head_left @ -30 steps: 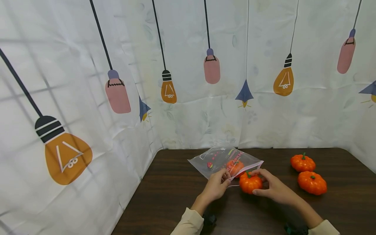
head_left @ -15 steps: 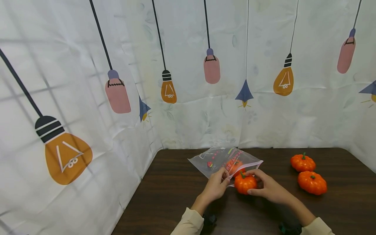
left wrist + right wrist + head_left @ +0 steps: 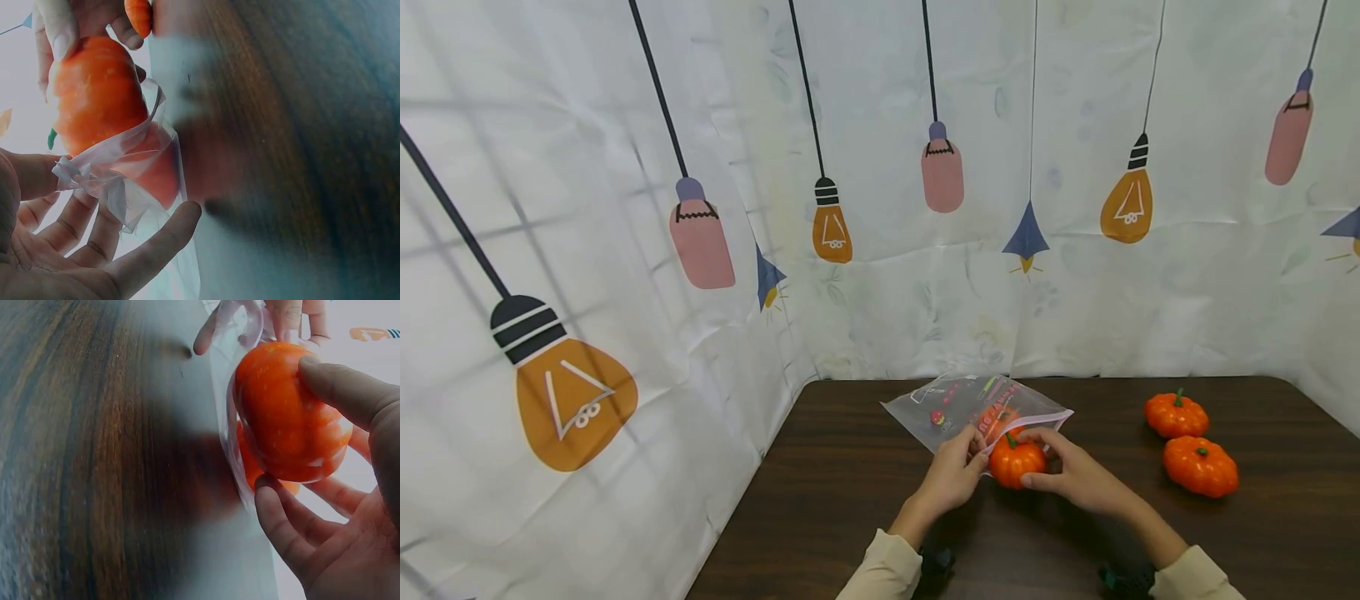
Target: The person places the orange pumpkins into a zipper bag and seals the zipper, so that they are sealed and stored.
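My right hand (image 3: pixel 1075 475) grips a small orange pumpkin (image 3: pixel 1017 461) with a green stem, thumb on the near side and fingers around the far side. The pumpkin is right at the mouth of a clear zip bag (image 3: pixel 947 408) with red print. Another orange pumpkin (image 3: pixel 995 421) shows through the plastic inside. My left hand (image 3: pixel 952 473) pinches the bag's edge at the opening. In the left wrist view the bag's rim (image 3: pixel 119 145) crosses the lower part of the held pumpkin (image 3: pixel 97 94). The right wrist view has my thumb pressed on the pumpkin (image 3: pixel 287 412).
Two more orange pumpkins, one farther back (image 3: pixel 1176 415) and one nearer (image 3: pixel 1201 467), sit on the dark wooden table (image 3: pixel 835 483) at the right. A white curtain (image 3: pixel 880 317) printed with hanging lamps stands behind the table and along its left.
My right hand has carried the pumpkin leftward, up against the bag's opening. The left hand stays in place, pinching the bag's edge.
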A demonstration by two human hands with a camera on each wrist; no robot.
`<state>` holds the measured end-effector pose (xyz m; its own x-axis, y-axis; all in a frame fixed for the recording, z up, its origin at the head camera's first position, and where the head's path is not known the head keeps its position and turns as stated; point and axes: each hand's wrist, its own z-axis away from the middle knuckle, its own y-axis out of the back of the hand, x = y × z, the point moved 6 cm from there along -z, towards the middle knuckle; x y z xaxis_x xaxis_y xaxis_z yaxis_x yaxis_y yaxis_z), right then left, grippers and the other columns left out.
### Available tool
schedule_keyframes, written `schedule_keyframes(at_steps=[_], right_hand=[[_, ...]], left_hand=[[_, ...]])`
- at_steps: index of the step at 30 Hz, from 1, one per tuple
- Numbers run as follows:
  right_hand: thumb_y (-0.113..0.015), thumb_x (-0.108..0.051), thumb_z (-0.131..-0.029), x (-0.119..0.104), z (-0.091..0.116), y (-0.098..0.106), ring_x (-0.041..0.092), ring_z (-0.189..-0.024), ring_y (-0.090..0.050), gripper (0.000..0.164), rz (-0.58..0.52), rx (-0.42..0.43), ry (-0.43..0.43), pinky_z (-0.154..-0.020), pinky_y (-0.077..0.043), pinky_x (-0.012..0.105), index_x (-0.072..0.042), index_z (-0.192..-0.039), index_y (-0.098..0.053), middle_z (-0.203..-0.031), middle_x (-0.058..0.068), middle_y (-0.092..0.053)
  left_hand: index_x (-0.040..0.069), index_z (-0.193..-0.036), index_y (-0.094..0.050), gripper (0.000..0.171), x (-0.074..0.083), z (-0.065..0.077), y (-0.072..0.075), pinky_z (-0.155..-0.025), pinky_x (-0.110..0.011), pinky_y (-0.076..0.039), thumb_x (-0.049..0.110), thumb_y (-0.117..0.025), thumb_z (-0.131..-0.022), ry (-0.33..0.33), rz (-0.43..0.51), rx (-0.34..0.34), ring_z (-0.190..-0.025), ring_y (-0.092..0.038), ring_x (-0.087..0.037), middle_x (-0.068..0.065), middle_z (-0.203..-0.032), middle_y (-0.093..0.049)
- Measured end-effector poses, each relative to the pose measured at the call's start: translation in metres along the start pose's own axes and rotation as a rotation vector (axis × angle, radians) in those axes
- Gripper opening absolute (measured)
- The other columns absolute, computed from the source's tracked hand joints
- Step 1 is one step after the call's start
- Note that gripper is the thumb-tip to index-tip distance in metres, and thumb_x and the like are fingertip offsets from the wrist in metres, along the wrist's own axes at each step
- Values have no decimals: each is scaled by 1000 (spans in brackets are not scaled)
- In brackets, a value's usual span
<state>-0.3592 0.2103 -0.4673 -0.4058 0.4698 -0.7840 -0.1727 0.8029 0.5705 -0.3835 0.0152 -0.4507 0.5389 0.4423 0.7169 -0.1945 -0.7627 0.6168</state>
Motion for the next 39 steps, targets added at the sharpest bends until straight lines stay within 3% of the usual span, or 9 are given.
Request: schedule_keyframes(at_steps=[13,19,24,29,39], right_hand=[[-78,-38,-90,11,-9,-3,25,-109,-60,59,87,127,-99,-85,-52,35,-11,-137,-54,-135,16,-59],[-81,-39,-87,13,-12,-5,28,-109,-65,60,154,187,-127,-91,-53,45,-10,-133,-57,-132,17,-64],[-84,-40,-83,17,-14,-7,36,-113,-66,70,189,224,-187,-95,-52,55,-5,-135,-52,-133,22,-64],[-84,-39,-83,20,-17,-9,39,-115,-65,76,194,246,-244,-97,-51,57,0,-138,-48,-133,26,-63],[-86,-34,-81,16,-21,-9,48,-122,-57,76,234,302,-209,-103,-45,64,4,-137,-52,-134,30,-57]], left_hand=[[9,-99,-55,7,1,-1,-1,-62,-17,-42,5,-61,-100,-16,-14,4,-66,-46,1,-1,-82,-58],[10,-99,-55,7,0,-1,-3,-62,-17,-42,6,-61,-100,-6,-31,6,-68,-45,0,1,-83,-57],[11,-99,-55,7,0,-1,-3,-62,-17,-41,7,-61,-100,-1,-28,-1,-67,-45,1,3,-82,-56],[9,-99,-55,7,0,-1,-3,-61,-17,-41,5,-60,-100,-9,-19,-4,-66,-45,1,1,-82,-56],[9,-100,-55,8,-2,-1,-4,-61,-17,-41,4,-61,-99,-6,-16,-7,-66,-45,2,0,-82,-57]])
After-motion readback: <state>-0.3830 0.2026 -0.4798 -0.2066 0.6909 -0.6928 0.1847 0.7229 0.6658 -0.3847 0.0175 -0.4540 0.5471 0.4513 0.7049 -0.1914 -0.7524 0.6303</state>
